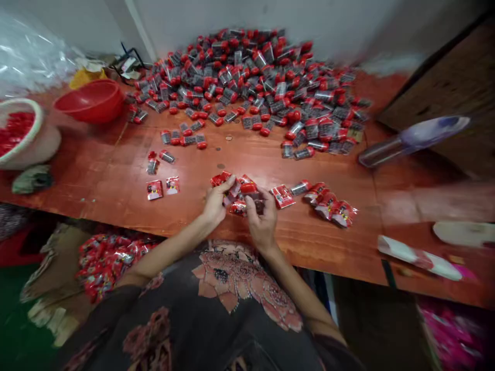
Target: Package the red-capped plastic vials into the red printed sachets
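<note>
At the table's front middle, my left hand [215,204] is closed on a red printed packet [221,179], thumb on top. Beside it, my right hand [263,218] has its fingers curled round a small dark container with a red cap [249,187]. The two hands nearly meet, and the fingers partly hide both items. Another red packet [237,207] shows between them. Just right of my right hand lie a flat red card packet [283,196], a loose red-capped container [300,187] and several filled packets [331,205].
A large heap of red-capped containers [247,77] covers the back of the orange table [116,159]. Two small cards [154,190] lie left. A red bowl [91,100] and white tub [34,139] stand far left; a purple-white bag roll [413,139] is right. Packets [108,260] fill a space below.
</note>
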Demonstrator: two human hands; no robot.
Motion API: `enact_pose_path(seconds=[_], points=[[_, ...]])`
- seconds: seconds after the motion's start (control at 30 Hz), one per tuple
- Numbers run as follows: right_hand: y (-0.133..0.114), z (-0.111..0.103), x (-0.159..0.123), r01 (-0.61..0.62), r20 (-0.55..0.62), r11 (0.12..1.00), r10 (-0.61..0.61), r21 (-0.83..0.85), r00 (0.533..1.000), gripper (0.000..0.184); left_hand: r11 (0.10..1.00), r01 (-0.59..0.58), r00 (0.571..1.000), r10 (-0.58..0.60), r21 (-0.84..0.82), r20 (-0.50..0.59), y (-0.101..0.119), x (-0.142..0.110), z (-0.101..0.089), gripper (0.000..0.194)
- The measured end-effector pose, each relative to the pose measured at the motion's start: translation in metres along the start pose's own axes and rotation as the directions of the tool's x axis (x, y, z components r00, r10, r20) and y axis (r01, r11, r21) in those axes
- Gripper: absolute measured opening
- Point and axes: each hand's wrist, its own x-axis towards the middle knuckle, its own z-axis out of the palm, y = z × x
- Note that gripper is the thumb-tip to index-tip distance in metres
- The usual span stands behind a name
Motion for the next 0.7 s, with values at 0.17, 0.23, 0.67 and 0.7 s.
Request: enact_pose_path(seconds=[0.17,0.23,0.67,0.7], points=[[0.002,-0.004,0.0,0.059,0.067,0.996,-0.054,-0.064,0.996,0.041,1.0,0.016,0.999,-0.016,-0.002,-0.05,-0.002,0.005,-0.002,0.022],[0.001,-0.004,0.002,0.064,0.098,0.994,-0.055,-0.083,0.994,0.039,0.999,0.024,0.997,-0.026,-0.03,-0.067,-0.004,0.006,-0.002,0.018],[-0.01,-0.004,0.007,-0.454,0.314,0.842,0.364,0.292,0.877,0.034,0.998,-0.061,0.998,0.061,-0.017,0.033,-0.003,0.005,-0.006,0.03],[-0.01,-0.005,0.007,-0.457,0.311,0.836,0.366,0.304,0.877,0.034,0.998,-0.066,0.996,0.066,-0.012,0.052,-0.002,0.004,-0.007,0.032]])
